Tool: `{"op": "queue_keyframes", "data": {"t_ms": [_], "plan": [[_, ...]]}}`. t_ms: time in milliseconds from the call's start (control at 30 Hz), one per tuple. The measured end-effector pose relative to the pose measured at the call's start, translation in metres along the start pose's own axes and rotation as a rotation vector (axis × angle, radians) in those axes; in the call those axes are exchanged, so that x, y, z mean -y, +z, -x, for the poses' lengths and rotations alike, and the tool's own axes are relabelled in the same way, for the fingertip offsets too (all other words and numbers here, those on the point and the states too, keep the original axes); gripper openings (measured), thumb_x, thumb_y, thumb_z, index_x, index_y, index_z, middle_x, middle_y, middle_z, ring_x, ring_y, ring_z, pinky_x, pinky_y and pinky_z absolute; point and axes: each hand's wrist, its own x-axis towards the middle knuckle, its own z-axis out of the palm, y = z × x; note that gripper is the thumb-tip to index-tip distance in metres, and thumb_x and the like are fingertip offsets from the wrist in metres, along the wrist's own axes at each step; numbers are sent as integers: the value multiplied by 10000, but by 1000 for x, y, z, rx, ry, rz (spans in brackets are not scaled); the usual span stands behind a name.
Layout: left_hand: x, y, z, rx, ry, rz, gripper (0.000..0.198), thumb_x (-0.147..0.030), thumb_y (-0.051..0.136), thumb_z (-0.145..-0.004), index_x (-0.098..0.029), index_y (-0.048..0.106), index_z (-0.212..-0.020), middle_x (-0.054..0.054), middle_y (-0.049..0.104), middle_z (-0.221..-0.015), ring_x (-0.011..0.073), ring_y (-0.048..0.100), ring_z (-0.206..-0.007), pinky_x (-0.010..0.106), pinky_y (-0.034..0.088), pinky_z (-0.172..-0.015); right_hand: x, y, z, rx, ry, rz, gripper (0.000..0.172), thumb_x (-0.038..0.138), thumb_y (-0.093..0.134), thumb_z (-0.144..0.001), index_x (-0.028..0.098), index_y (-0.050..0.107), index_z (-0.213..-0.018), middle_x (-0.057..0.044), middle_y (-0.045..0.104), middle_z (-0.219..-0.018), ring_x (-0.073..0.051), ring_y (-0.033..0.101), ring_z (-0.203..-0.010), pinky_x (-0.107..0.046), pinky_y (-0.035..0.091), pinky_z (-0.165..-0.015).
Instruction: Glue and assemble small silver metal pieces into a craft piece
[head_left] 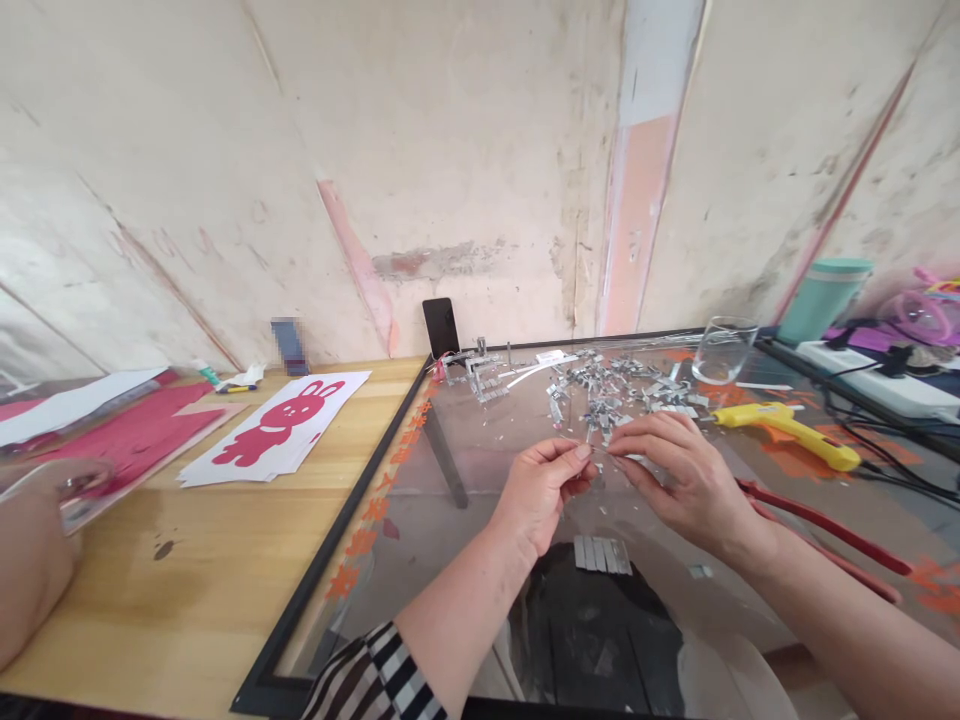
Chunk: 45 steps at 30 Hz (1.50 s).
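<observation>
My left hand [551, 485] is closed in a pinch above the glass tabletop [480, 520], its thumb and forefinger pressed on something too small to make out. Just to its right, my right hand [667, 465] has its fingers bent and drawn together, the tips close to the left thumb; a thin pale piece seems to lie between the two hands. Behind them spreads a pile of small silvery strips [607, 385]. A flat row of silvery strips [602, 555] lies on the glass nearer to me.
A yellow glue gun [795, 432], red-handled pliers [832, 525], a drinking glass [724, 350] and a power strip [877, 380] stand or lie at right. Leftward are a phone [440, 328], rabbit picture [277, 430], red paper [127, 435] and another person's hand [45, 540].
</observation>
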Motion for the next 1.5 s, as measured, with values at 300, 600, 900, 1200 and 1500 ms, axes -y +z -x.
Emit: {"op": "queue_keyframes", "data": {"t_ms": [300, 600, 900, 1200, 1500], "plan": [[1, 0, 0, 49, 14, 40, 288, -271, 867, -518, -127, 688, -691, 9, 626, -563, 89, 575, -562, 184, 436, -549, 11, -6, -6, 84, 326, -302, 139, 283, 528, -867, 234, 633, -790, -41, 698, -824, -202, 647, -783, -336, 506, -727], [-2, -2, 1, 81, 38, 4, 252, -282, 852, -548, -129, 698, -674, 12, 635, -560, 82, 568, -558, 184, 436, -566, 5, -12, -6, 276, 585, -730, 265, 442, 577, -848, 206, 680, -786, -46, 693, -861, -206, 616, -827, -331, 491, -788], [-3, -3, 0, 89, -24, 43, 260, -267, 856, -539, -123, 678, -663, 13, 625, -554, 77, 561, -531, 181, 442, -552, 5, -16, -9, 290, 492, -635, 264, 429, 556, -859, 213, 704, -835, -62, 707, -878, -210, 636, -816, -357, 515, -777], [-6, -2, 0, 91, -8, 41, 289, -274, 866, -513, -119, 655, -635, 9, 620, -551, 72, 559, -537, 174, 447, -559, 3, -15, -6, 325, 263, -467, 131, 299, 585, -854, 247, 685, -921, -43, 709, -947, -200, 657, -899, -329, 530, -790], [-1, -4, -1, 91, 24, 3, 265, -281, 843, -554, -125, 655, -658, 8, 618, -565, 84, 558, -559, 202, 442, -592, 11, -5, 0, 215, 307, -297, 186, 218, 597, -818, 249, 606, -1001, -2, 729, -811, -171, 690, -727, -298, 555, -696]]}}
